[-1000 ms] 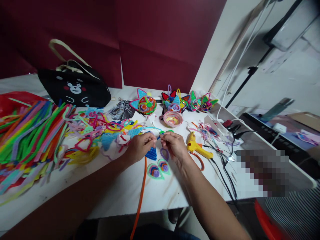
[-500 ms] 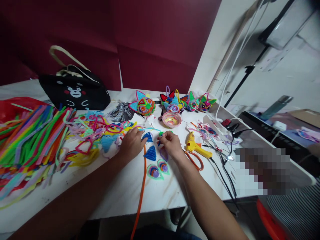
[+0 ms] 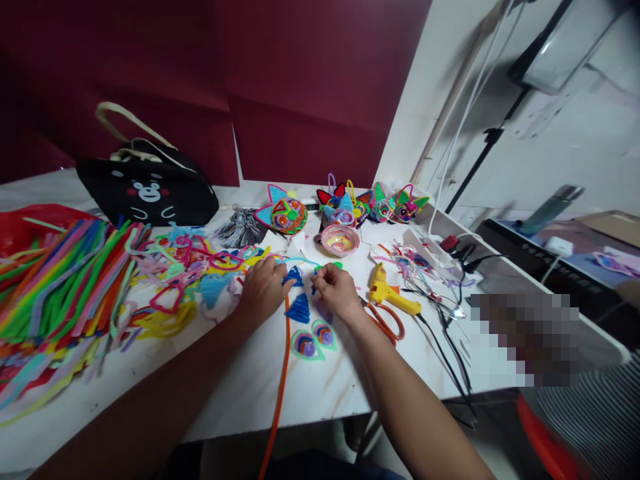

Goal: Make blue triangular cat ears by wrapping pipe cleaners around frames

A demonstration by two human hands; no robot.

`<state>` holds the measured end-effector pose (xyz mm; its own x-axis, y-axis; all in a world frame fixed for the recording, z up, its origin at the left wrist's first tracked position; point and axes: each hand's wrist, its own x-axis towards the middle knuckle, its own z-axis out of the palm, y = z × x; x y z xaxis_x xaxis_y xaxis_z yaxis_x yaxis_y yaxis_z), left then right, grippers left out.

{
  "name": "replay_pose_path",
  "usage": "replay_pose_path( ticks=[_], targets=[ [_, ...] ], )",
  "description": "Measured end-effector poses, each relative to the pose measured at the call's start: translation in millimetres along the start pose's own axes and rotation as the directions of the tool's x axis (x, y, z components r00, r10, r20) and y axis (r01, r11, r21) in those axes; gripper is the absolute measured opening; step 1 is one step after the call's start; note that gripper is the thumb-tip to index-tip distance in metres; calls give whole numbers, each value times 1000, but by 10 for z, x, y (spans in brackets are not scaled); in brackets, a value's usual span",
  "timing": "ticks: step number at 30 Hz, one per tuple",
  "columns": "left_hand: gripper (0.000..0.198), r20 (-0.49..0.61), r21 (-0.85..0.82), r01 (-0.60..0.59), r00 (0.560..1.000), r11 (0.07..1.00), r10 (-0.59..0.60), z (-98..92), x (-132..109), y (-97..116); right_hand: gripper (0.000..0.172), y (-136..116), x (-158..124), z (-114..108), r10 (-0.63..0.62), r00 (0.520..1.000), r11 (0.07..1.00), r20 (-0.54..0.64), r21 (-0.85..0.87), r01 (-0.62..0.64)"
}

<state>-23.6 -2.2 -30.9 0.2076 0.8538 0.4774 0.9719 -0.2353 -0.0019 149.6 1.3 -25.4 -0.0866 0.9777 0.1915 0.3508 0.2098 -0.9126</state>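
Observation:
My left hand (image 3: 264, 288) rests on the table with its fingers curled, the thumb on the left edge of a blue pipe-cleaner triangle (image 3: 294, 276). From beneath this thumb an orange pipe cleaner (image 3: 283, 373) runs down past the table's front edge. My right hand (image 3: 336, 288) is closed in a pinch to the right of the triangle; a small dark-blue piece shows at its fingertips, mostly hidden. Between and below the hands lies a second blue triangle (image 3: 299, 309). Nearer me are two layered teardrop eye shapes (image 3: 306, 345), green-edged with purple centres. A green piece (image 3: 326, 267) lies behind my right fingers.
Orange-handled scissors (image 3: 393, 325) and a yellow glue gun (image 3: 395, 297) with cables lie right. A colourful bowl (image 3: 340, 241) and several cat-like heads (image 3: 287, 216) stand behind. Pipe cleaners (image 3: 75, 280) heap at left, before a black bag (image 3: 150, 190). One patch at right is pixelated.
The view has shifted slightly. Both hands stay at nearly the same spots beside the blue triangles, with the right fingers still pinched.

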Motion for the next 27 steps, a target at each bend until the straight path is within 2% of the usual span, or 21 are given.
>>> replay_pose_path(
  ticks=[3, 6, 10, 18, 23, 27],
  targets=[
    [23, -3, 23, 10, 1000, 1000, -9, -3, -6, 10, 8, -51, -25, -25, -17, 1000, 999, 25, -49, 18],
    [26, -13, -24, -32, 999, 999, 31, -16, 8, 9, 7, -71, -36, -43, -32, 999, 994, 25, -107, 34],
    [14, -10, -99, -106, 994, 989, 106, -39, 32, -2, 6, -61, -26, -55, -41, 999, 987, 20, -157, 43],
    [22, -7, -49, 0, 1000, 999, -1, -10, 10, -37, 5, -42, -17, -61, -41, 999, 985, 15, -165, 43],
    [17, -64, -235, 2, 998, 972, -18, 75, 37, -89, 5, -25, -8, -68, -43, 999, 985, 8, -169, 43],
    [17, -95, -460, 5, 994, 888, -55, 72, 57, -67, 5, -24, -1, -71, -43, 999, 988, 27, -145, 46]
  ],
)
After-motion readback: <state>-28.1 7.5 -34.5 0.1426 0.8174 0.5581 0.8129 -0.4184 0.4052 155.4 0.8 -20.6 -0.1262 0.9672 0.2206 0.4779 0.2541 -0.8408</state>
